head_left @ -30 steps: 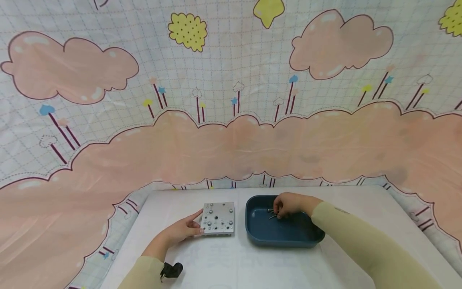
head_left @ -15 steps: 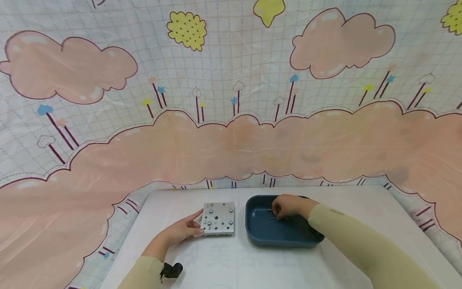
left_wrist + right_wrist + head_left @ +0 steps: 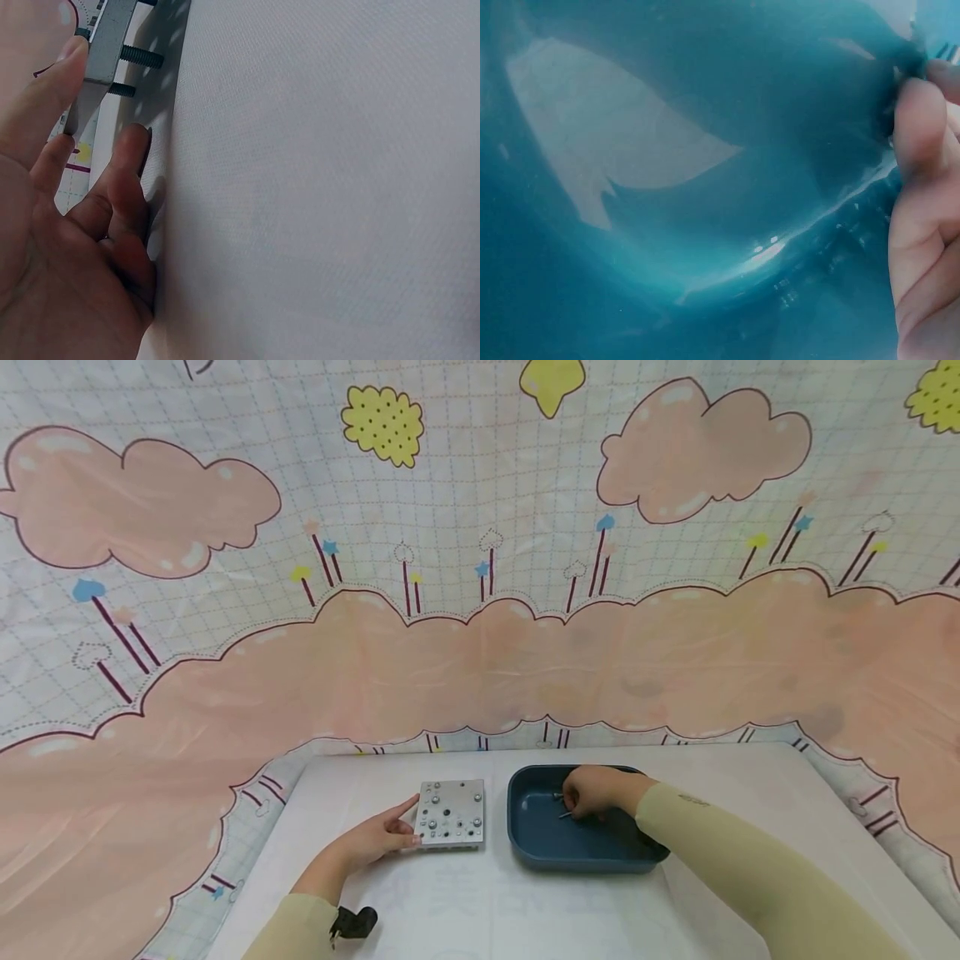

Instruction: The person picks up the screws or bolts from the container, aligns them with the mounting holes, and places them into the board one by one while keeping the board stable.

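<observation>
A square silvery metal plate (image 3: 448, 814) with holes and several bolts set in it stands left of centre on the table. Threaded bolt ends (image 3: 142, 56) stick out beneath it in the left wrist view. My left hand (image 3: 375, 839) holds the plate's left edge between thumb and fingers. My right hand (image 3: 592, 789) reaches into a dark blue tray (image 3: 551, 862), fingers curled and fingertips together around a small metal screw (image 3: 566, 815) whose shaft shows beside them. Another screw (image 3: 557, 796) lies near the fingertips. In the right wrist view the fingertips (image 3: 921, 112) hide most of what they pinch.
A black device (image 3: 355, 922) hangs at the left wrist, close over the white table (image 3: 487, 910). The tray's raised walls surround the right hand. Behind the table hangs a patterned cloth (image 3: 480, 668).
My right hand has shifted slightly left inside the tray, and the screw at its fingertips has changed angle a little. The left hand and the plate stay put.
</observation>
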Tool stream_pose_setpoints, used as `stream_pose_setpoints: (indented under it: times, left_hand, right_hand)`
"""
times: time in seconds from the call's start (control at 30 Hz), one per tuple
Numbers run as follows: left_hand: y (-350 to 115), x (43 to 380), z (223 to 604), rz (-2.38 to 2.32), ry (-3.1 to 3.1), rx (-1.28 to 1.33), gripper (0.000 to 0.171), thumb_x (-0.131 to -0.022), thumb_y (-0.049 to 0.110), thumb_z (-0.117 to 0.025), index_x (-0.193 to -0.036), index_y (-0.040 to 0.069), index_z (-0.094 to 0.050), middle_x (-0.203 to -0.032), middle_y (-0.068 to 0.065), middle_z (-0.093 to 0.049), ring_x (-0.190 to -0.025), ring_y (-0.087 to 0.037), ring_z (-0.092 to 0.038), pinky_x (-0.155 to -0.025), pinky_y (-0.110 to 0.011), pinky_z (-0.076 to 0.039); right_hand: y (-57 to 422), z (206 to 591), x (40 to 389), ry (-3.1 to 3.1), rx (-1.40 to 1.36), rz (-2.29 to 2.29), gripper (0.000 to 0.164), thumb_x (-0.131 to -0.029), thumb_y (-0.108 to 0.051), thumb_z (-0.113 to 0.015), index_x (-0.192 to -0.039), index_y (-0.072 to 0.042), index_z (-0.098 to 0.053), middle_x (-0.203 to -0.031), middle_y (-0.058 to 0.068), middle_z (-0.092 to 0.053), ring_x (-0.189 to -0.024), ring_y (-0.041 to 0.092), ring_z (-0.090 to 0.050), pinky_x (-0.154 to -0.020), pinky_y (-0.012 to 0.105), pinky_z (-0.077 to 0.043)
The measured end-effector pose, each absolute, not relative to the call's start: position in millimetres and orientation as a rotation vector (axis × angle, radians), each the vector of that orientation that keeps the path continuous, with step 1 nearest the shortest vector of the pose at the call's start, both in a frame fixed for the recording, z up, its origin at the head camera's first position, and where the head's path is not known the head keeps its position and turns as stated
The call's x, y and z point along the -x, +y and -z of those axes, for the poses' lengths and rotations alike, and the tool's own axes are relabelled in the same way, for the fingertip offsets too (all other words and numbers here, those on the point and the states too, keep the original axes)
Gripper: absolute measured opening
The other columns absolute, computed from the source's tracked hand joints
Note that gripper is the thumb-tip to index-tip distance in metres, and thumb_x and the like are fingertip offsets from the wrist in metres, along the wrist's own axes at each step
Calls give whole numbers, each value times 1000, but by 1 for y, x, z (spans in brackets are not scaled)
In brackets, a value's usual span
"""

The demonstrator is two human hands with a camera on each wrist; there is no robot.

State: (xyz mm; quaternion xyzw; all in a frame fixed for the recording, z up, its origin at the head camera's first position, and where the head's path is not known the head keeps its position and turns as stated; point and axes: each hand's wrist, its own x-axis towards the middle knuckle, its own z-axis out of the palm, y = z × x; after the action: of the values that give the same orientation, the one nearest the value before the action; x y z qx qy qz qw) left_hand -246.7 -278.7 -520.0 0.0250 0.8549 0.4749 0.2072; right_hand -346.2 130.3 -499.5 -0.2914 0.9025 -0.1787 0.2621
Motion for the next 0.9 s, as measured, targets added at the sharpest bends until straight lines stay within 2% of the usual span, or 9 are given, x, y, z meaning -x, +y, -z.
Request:
stream_pose_setpoints:
  times: [0.13, 0.37, 0.5, 0.63, 0.9]
  left_hand:
    - [-279, 248, 521, -1330, 2373, -58, 89, -86, 26, -79, -158, 16, -27, -101, -6, -60, -84, -18, -52, -74, -33, -43]
    - [-279, 247, 519, -1331, 2366, -74, 88, -87, 26, -78, -158, 15, -26, -100, -5, -60, -83, -18, -51, -73, -32, -42]
    - [-279, 246, 517, -1330, 2360, -79, 88, -87, 25, -77, -158, 14, -26, -100, -6, -60, -82, -18, -51, -72, -32, -42]
    - [-278, 247, 517, -1327, 2362, -79, 88, -87, 25, -77, -158, 14, -26, -100, -6, -60, -83, -18, -51, -73, -32, -42]
    - [-279, 248, 518, -1315, 2376, -72, 88, -87, 27, -77, -158, 16, -26, -101, -6, -60, -83, -18, -51, -73, -32, -43]
  right_hand:
    - [131, 497, 346, 2397, 782, 584, 9, -85, -5, -70, -81, -12, -67, -70, -1, -60, -51, 14, -58, -52, 29, -50]
    - [131, 492, 346, 2353, 737, 754, 13, -85, -1, -69, -84, -13, -68, -69, 1, -63, -53, 14, -60, -52, 30, -50]
    - [132, 489, 345, 2317, 720, 824, 11, -86, 1, -68, -86, -10, -69, -71, 4, -65, -54, 15, -60, -51, 31, -50]
    - [132, 488, 347, 2313, 727, 858, 8, -87, 0, -69, -89, -8, -71, -73, 4, -68, -56, 15, -61, -52, 31, -51]
    - [129, 485, 351, 2341, 759, 920, 6, -90, -6, -70, -91, -10, -75, -75, 2, -70, -56, 15, -60, -53, 31, -52]
